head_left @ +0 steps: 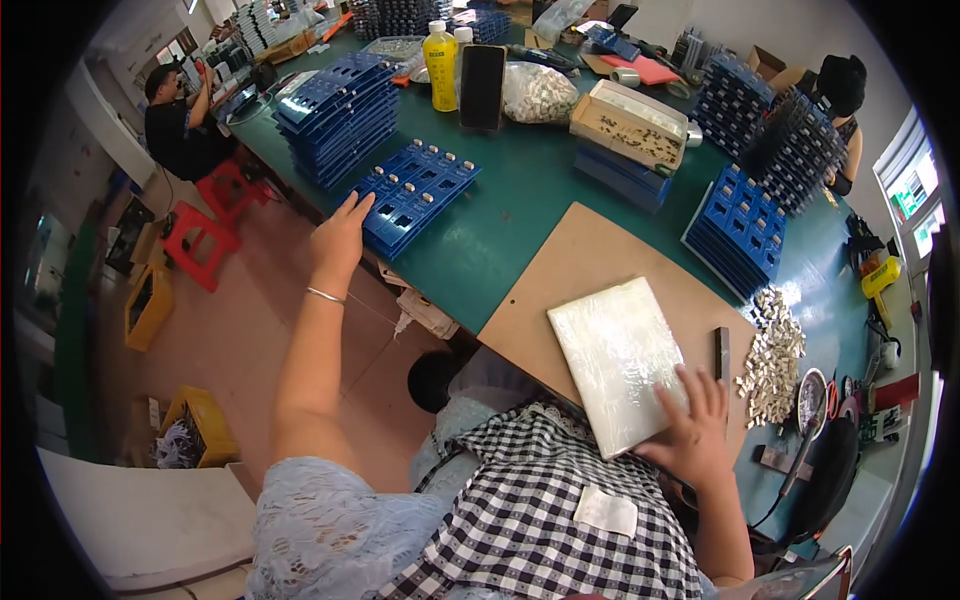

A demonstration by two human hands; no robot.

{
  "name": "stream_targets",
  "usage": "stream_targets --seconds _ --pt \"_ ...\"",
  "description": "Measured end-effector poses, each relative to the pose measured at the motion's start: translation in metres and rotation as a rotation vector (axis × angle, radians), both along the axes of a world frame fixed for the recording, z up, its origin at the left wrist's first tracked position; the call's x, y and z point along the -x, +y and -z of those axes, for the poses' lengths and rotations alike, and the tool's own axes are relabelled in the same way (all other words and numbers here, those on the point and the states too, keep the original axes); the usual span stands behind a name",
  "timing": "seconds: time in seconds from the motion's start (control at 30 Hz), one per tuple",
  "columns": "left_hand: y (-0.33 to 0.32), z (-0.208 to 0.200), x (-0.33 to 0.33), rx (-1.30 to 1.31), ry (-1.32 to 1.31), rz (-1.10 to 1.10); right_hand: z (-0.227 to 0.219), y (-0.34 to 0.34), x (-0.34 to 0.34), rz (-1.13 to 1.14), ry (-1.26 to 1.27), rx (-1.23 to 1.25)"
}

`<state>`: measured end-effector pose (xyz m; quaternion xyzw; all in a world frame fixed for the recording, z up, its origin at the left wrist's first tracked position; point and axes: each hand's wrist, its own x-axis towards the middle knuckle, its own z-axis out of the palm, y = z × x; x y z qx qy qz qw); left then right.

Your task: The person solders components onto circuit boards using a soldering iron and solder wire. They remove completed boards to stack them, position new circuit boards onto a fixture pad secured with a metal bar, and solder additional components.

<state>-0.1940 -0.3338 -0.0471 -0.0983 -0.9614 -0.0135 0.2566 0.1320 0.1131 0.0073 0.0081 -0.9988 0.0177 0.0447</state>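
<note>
My left hand (340, 240) reaches forward to a low stack of blue circuit boards (415, 195) with small metal connectors on top. Its thumb and fingers close on the near left edge of the top board; the fingertips are partly hidden. On a brown board (540, 270) in front of me lies a flat, shiny white pad (615, 350) that looks wrapped in film. My right hand (692, 425) rests at the pad's lower right corner, fingers spread. Beside it on the brown board is a dark narrow bar (722, 354).
Loose metal connectors (772, 355) lie in a pile at the right, near a soldering iron (798, 465). Tall blue board stacks (335, 120) stand back left and right. A yellow bottle (440, 68), a phone (482, 88) and a cardboard box (628, 125) are farther back. Two people sit beyond.
</note>
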Motion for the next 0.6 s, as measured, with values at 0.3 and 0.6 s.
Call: stream_targets --seconds 0.3,0.6 --pt "-0.013 -0.038 -0.004 -0.264 -0.134 0.044 0.029 -0.023 0.004 -0.184 0.004 0.12" --pt "0.163 -0.053 -0.057 -1.381 -0.548 0.65 0.019 0.045 0.028 0.3 0.711 1.156"
